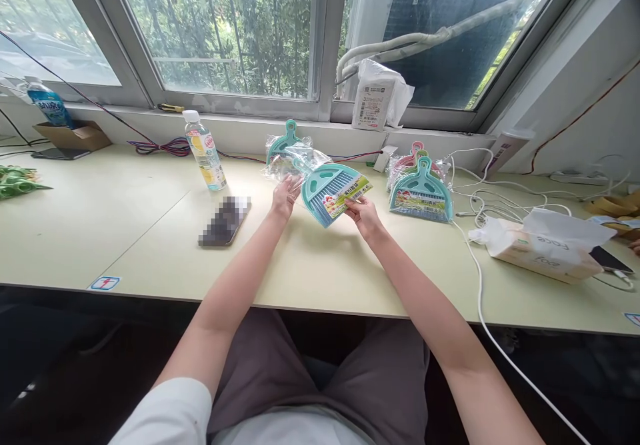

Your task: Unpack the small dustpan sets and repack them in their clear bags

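Tilted above the table, a teal dustpan and brush set (320, 198) has a printed label across its wide end. Its handle points up and left into a crumpled clear plastic bag (317, 157). My right hand (364, 217) is closed on the labelled lower right edge, thumb on top. At the bag beside the handle end, my left hand (285, 196) has its fingers bent round the plastic; the fingertips are partly hidden. Behind it stands another teal dustpan set (289, 140) in clear wrap. To the right, more wrapped sets lean together, a teal one (421, 192) in front of a pink one (416, 152).
A drink bottle (206, 152) and a phone (225, 222) are left of my arms. At the right lie a tissue pack (545, 248) and loose white cables (480, 285), one hanging over the table edge. A small box (373, 104) sits on the windowsill.
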Motion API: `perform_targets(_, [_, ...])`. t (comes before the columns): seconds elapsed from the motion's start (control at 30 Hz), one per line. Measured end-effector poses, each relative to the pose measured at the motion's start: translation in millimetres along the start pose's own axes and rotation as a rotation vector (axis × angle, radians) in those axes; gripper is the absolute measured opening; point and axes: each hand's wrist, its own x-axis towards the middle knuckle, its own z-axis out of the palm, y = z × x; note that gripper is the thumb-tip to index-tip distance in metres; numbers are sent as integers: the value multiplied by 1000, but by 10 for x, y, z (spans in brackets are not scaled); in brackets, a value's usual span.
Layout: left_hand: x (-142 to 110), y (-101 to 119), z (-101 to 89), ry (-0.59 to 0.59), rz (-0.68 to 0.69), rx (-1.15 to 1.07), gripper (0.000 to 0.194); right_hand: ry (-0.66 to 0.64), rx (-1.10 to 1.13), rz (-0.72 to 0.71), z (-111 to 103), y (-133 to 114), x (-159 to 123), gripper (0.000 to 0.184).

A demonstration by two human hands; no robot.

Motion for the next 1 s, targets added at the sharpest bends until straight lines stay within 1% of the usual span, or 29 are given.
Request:
perform_targets(0.07, [-9, -17, 5, -37, -29, -139, 38, -21, -14, -3, -7, 8, 1, 30])
perform_targets(0.2, [-79, 18, 27, -130, -84, -176, 39, -42, -36, -9, 7, 17, -11, 28])
perform_targets(0.33, [-161, 47, 89, -244, -98, -217, 36, -21, -44, -18, 57, 5, -37, 27])
perform_targets(0.43, [-207, 43, 147, -253, -99, -235, 33, 7, -32, -39, 72, 7, -34, 28])
perform_targets(0.57, [-259, 17, 222, -252, -124, -231, 35, 21, 2, -57, 45, 34, 4, 29])
perform_targets(0.67, [-289, -15, 267, -287, -152, -252, 35, 47, -5, -60, 15, 48, 33, 27])
perform_targets(0.77, [-309, -33, 303, -321, -180, -289, 31, 66, -13, -68, 6, 48, 42, 26])
perform_targets(0.9, [-361, 3, 359, -314, -177, -343, 30, 114, 40, -101, 34, 34, 20, 23])
perform_targets(1.0, [-433, 42, 414, -364, -194, -362, 32, 157, 87, -127, 43, 21, 11, 24])
